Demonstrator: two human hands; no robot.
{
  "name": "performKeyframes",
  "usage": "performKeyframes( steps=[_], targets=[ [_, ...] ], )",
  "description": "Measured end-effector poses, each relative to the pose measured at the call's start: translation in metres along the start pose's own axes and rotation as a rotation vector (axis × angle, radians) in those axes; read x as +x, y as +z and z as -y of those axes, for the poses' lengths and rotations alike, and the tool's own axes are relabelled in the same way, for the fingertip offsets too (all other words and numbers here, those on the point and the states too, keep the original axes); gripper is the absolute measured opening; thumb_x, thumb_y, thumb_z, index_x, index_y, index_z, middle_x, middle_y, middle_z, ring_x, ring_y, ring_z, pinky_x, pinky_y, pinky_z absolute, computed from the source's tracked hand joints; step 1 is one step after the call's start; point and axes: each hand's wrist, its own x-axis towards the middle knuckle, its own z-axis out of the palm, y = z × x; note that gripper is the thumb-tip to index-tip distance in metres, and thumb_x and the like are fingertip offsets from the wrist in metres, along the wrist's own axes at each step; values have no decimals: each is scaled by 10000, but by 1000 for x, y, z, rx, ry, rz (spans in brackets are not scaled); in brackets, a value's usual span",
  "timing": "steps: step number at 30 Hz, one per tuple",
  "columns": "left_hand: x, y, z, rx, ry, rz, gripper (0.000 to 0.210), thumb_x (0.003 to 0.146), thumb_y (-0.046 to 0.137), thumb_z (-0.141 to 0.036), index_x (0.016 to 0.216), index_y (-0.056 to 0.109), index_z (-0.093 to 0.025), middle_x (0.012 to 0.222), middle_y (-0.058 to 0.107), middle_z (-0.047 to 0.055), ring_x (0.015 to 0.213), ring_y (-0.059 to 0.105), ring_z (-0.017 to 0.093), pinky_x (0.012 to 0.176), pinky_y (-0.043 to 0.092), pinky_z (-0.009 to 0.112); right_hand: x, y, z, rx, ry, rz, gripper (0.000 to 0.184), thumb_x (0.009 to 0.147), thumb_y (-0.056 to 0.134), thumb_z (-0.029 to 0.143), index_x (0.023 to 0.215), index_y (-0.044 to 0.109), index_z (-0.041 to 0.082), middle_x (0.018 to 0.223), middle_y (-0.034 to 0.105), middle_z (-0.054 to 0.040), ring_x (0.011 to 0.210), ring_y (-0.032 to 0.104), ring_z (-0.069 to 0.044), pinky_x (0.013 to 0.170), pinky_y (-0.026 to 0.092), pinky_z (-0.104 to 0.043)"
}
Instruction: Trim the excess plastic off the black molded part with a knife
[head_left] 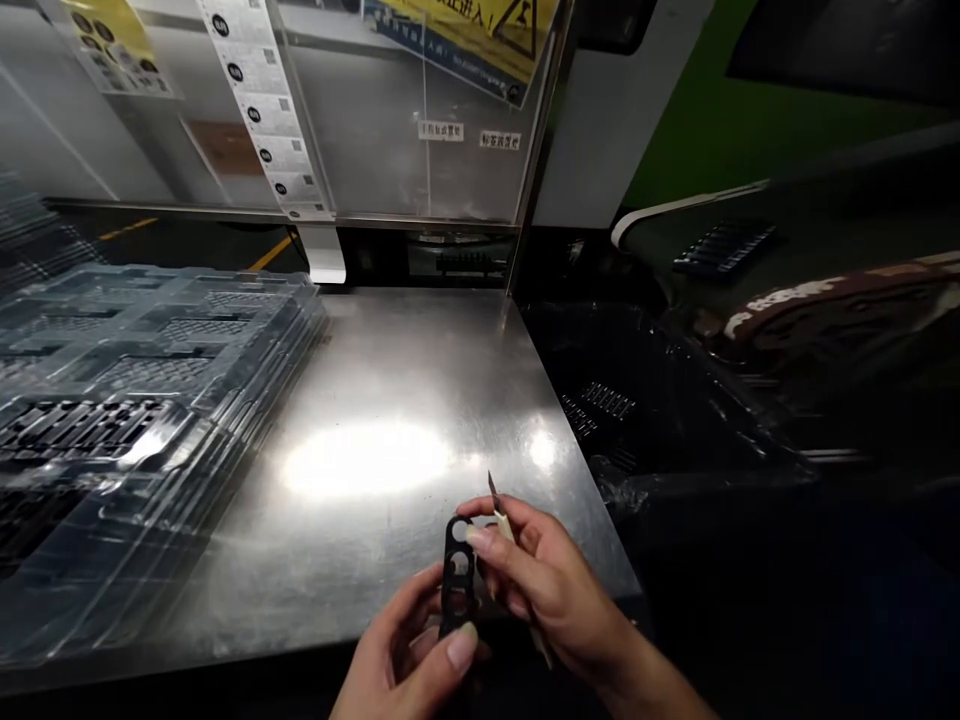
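While the left hand [409, 655] pinches a black part [457, 575] at the tabletop's [375, 400] near edge, the right hand [540, 580] pinches it too, apparently gripping a blade [496, 500].

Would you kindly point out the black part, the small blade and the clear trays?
black part [457, 578], head view, its middle hole.
small blade [493, 489], head view, its tip.
clear trays [247, 300], head view, top tray's rim.

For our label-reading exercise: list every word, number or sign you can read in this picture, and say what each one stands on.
No text can be read with certainty.
Yellow poster on the clear panel: a black warning triangle shows; its characters are blurred.
Two small white labels on the panel: too small to read.
White strip of round symbols: print unreadable.
Yellow sheet: blurred.
Black part in the hands: no marking visible.
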Motion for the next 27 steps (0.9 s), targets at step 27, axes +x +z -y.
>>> performKeyframes(
  steps=[27],
  targets=[
    [5, 3, -25, -487, 134, -311, 292, 895, 772, -334, 1154, 675, -238, 1291, 758, 124, 1384, 605, 301, 1199, 437, 471, -21, 16, -34, -235, 79, -110, 625, 843, 769, 666, 1186, 575, 181, 626, 436, 74, 572, 356, -110, 550, 283, -259]
  ],
)
